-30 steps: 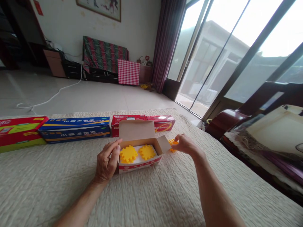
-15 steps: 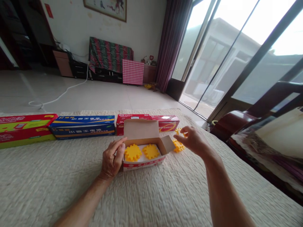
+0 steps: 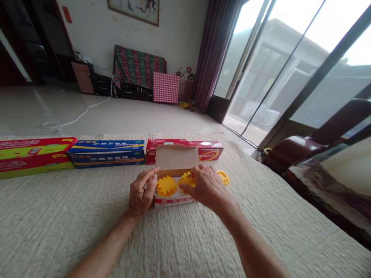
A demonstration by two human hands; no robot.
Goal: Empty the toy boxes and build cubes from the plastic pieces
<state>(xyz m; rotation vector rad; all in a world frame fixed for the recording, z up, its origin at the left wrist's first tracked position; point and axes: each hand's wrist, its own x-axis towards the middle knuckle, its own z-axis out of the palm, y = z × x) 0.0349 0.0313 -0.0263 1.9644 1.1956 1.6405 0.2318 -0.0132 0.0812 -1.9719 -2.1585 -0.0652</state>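
Observation:
A small red and white cardboard box lies before me on the cover, its lid flap raised at the back. My left hand is closed on the box's left end, thumb and fingers at its edge. Inside, on the left, a flat yellow notched-edge toy tile lies on white. My right hand reaches over the box's right side, thumb and fingers around a second yellow tile, which they partly hide. Just right of the box, beyond my right hand, is another yellow tile with an opening in it.
Behind the box stand red boxes, a blue box and a red and green box in a row. The quilted cover lies beneath everything. A dark wooden armrest rises at the right.
My right hand has moved left from the yellow tiles beside the box to the tile inside its right half. My left hand stays on the box's left end. The view has shifted slightly.

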